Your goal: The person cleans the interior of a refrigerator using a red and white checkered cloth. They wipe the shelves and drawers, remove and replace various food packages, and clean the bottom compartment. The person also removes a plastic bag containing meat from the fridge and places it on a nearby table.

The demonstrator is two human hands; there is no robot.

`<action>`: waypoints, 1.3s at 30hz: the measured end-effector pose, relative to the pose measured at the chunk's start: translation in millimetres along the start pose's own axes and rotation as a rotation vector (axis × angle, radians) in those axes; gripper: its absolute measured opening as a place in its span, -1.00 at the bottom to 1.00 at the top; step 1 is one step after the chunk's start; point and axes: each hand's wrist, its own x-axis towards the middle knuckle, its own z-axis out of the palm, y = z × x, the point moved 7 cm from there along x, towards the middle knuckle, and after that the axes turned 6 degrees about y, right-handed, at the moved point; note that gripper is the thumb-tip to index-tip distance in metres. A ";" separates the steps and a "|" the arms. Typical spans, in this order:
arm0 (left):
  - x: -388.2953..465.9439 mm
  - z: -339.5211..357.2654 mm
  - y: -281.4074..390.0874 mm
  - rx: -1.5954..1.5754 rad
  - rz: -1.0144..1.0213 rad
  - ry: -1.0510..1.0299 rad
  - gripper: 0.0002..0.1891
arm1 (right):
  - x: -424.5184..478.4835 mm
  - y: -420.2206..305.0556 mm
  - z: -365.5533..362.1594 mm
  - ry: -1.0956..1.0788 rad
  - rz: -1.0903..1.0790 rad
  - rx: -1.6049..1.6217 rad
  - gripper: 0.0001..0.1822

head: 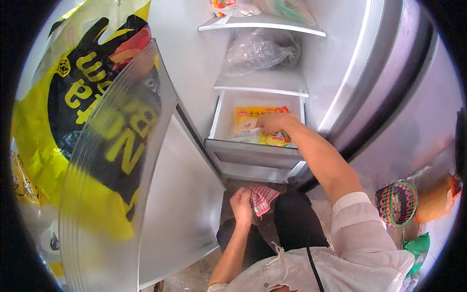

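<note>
My left hand [241,207] is closed around a red-and-white checked cloth [263,199], low in front of my knees. The cloth hangs out to the right of my fingers. My right arm reaches into a pulled-out white refrigerator drawer [224,109]. Inside it, my right hand [273,123] has its fingers curled on a yellow plastic food package [246,112] that bears printing. The fingertips are partly hidden, and a pale strip of plastic shows beside them. More yellow and clear packaging [271,139] lies under the hand, against the drawer's dark front [251,149].
On the left stands the open refrigerator door [182,197], its clear bin [105,219] holding a large yellow-and-black bag [36,120]. Above the drawer, a shelf [261,82] carries a clear plastic bag [261,51]. A woven basket [379,199] and a green bag [417,252] are at right.
</note>
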 end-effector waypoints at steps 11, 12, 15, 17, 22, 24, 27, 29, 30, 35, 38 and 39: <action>5.3 -7.8 -10.5 -0.038 0.000 -0.003 -0.80 | -50.8 6.3 -47.4 0.371 -0.082 0.799 -0.77; 3.9 -7.3 -10.4 -0.034 0.005 -0.010 -0.80 | -52.3 10.2 -41.9 0.407 -0.065 0.860 -0.78; 0.8 -3.7 -10.3 -0.029 -0.019 -0.006 -0.80 | -58.0 17.9 -30.8 0.518 -0.027 0.934 -0.79; 1.4 -4.0 -11.0 -0.029 -0.023 -0.008 -0.80 | -61.5 18.3 -33.4 0.590 -0.017 0.831 -0.79; 12.1 -13.5 -19.8 -0.034 0.016 0.004 -0.80 | -84.6 -1.0 -40.7 0.700 -0.072 0.524 -0.80; 11.6 -9.0 -12.6 0.008 0.028 -0.013 -0.81 | -93.1 -10.6 -38.6 0.754 -0.136 0.360 -0.80; 9.8 -4.5 -6.4 -0.042 -0.037 0.005 -0.81 | -114.8 -24.8 -51.6 0.808 -0.176 0.221 -0.78; 7.9 -9.3 -6.1 -0.061 -0.061 0.021 -0.81 | -128.5 -42.1 -64.9 0.860 -0.205 0.156 -0.75; 7.8 -7.8 -3.0 -0.053 -0.044 0.011 -0.81 | -128.4 -42.7 -67.9 0.841 -0.192 0.127 -0.74; 6.8 9.3 7.7 -0.019 -0.025 -0.039 -0.82 | -97.9 -18.2 -23.8 0.464 -0.062 0.086 -0.63; 11.8 12.8 15.0 0.011 0.033 -0.030 -0.83 | -113.5 -23.7 -35.7 0.631 -0.106 0.212 -0.60; 13.1 18.1 22.8 0.019 0.093 -0.027 -0.82 | -122.9 -20.9 -43.3 0.747 -0.119 0.249 -0.61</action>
